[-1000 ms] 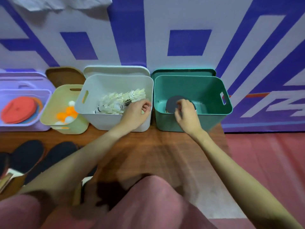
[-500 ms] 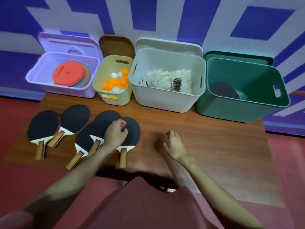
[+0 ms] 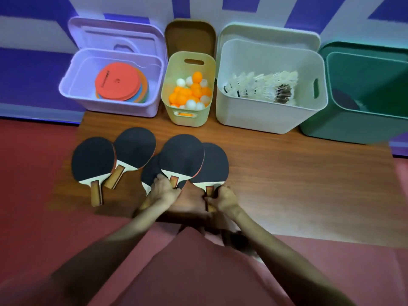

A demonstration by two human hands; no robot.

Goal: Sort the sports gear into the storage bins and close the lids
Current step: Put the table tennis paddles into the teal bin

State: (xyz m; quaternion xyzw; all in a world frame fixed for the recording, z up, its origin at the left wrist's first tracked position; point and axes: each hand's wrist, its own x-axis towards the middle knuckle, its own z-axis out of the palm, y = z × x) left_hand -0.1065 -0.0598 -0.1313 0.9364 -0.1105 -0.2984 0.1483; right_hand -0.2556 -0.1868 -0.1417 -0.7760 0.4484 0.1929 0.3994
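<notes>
Five table tennis paddles [image 3: 181,157] lie black face up on the wooden board [image 3: 287,173], in front of the yellow bin [image 3: 187,119] of ping-pong balls [image 3: 191,91]. The left hand [image 3: 164,188] curls its fingers round the handle of the middle overlapping paddle; the right hand [image 3: 223,198] pinches the handle of the paddle [image 3: 214,164] beside it. Left of the yellow bin stands the lilac bin [image 3: 110,107] of flat discs [image 3: 118,82]; right of it the white bin [image 3: 260,115] of shuttlecocks [image 3: 260,87], then the green bin [image 3: 344,127]. All lids are off.

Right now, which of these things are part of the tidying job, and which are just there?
Part of the job:
paddles on the board
green bin
white bin
yellow bin
lilac bin
left hand, right hand, each gripping a paddle handle

Just there:
patterned wall
red floor
</notes>
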